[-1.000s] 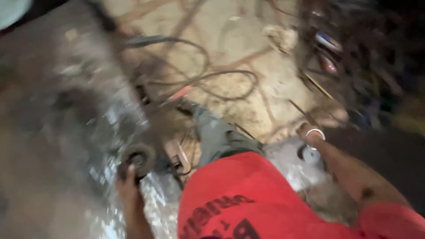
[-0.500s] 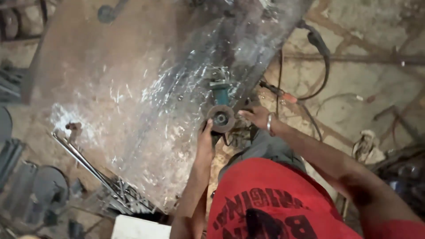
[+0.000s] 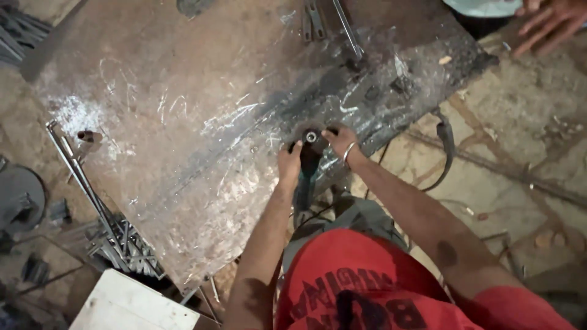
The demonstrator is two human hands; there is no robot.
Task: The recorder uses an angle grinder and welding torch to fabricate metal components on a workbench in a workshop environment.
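- Holding the angle grinder with both hands at the near edge of the steel table; its disc end points up onto the table, its body hangs down toward my lap.
- My left hand is closed around the grinder body just below the head.
- My right hand, with a metal bangle at the wrist, has fingers curled at the disc hub; half a second ago it sat lower beside the tool.
- A second ago my hands were apart, the right one off the table; both have now come together on the grinder.
- Judgement: work on the disc fitting is in hand.
- Another person's hand rests at the far right corner. Steel rods lie at the table's left edge.
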